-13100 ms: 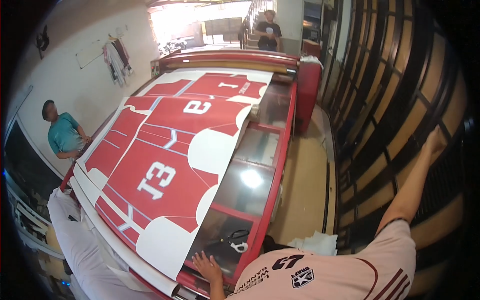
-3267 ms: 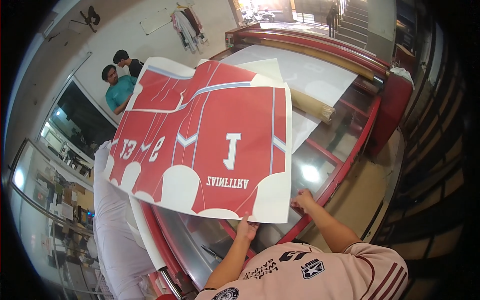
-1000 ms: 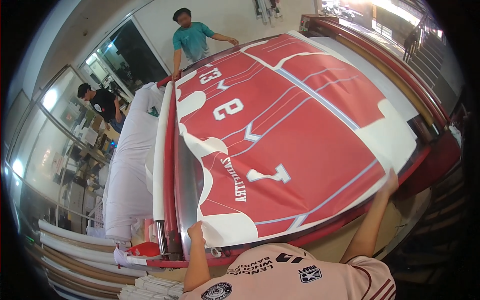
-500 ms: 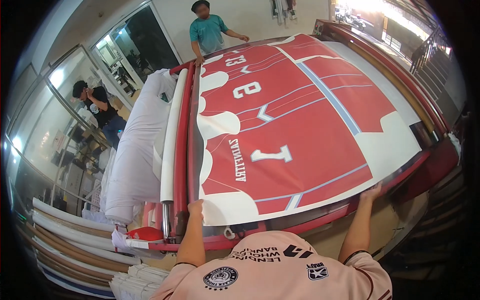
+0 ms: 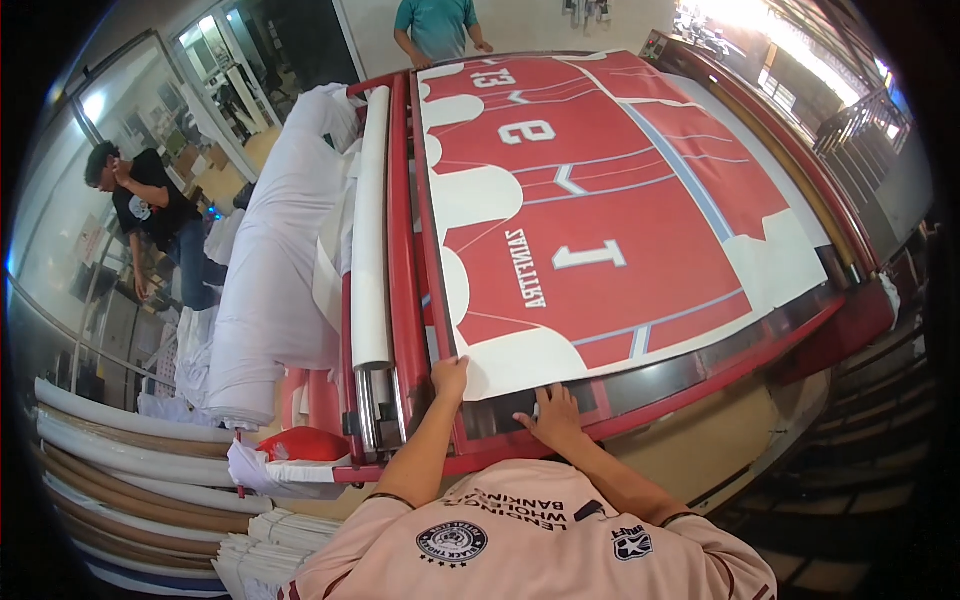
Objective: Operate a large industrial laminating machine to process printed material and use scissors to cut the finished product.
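Big red-and-white printed paper-like sheet (image 5: 640,190) lies flat on long red-framed bench (image 5: 670,375). Looks light, thin & bendy, might crease; best held at edges w/ 2 hands. L hand (image 5: 450,378) pinches nr corner; R hand (image 5: 556,418) by edge, can't tell if gripping.

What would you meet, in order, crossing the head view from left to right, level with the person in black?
Person in black, large roll of white fabric, narrow white roll, red machine rail, red-and-white printed sheet, brown roller.
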A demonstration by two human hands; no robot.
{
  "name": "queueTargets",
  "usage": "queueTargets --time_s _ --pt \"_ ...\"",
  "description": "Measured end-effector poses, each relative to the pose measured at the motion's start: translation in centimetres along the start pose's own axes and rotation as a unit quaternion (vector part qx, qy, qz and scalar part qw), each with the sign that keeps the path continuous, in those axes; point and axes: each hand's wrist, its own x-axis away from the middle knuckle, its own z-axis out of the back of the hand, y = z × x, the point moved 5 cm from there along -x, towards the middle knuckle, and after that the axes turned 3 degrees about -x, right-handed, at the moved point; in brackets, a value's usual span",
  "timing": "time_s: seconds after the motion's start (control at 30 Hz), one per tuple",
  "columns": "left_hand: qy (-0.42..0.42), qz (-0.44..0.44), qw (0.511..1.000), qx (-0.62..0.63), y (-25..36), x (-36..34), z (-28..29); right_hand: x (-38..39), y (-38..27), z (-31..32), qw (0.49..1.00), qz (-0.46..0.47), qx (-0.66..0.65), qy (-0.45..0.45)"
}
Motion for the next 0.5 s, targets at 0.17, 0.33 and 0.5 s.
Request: queueTargets --time_s 0.17,0.33,0.5 --pt "0.012 -0.037 0.999 0.020 1.7 0.7 1.7 0.2 0.9 0.1 0.993 -0.118 0.014 0.003" --pt "0.029 -0.193 0.975 -0.108 2.8 4.0 4.1 1.3 3.4 -0.9 0.993 -0.105 0.027 -0.040" --pt "-0.081 -0.247 0.928 -0.268 1.2 7.1 3.6 2.6 1.5 0.7 0.992 0.004 0.074 -0.101"
